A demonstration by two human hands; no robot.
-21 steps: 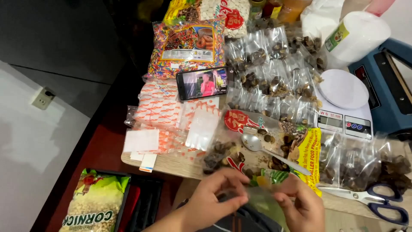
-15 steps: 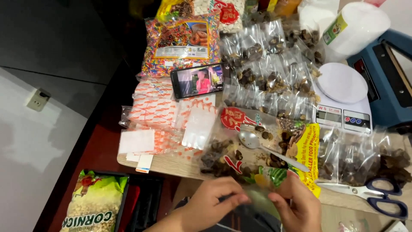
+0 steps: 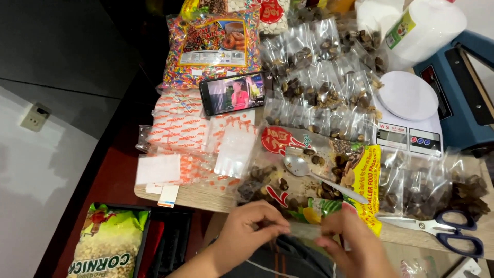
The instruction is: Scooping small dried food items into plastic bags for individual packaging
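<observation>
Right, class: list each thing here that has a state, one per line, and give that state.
phone: screen lit, lying flat
scissors: shut, lying flat
spoon: resting on opened bag
kitchen scale: pan bare
left hand: pinching small clear bag
right hand: pinching same bag

Place: a home packing table for snack food.
Weighing: a white kitchen scale (image 3: 410, 110) stands among the goods.
Sealing: a blue bag sealer (image 3: 463, 92) sits at the right edge.
Stock: rows of small filled clear bags (image 3: 319, 77), a big bag of coloured sprinkles (image 3: 213, 44).
Tools: spoon (image 3: 319, 176), scissors (image 3: 442, 226).
</observation>
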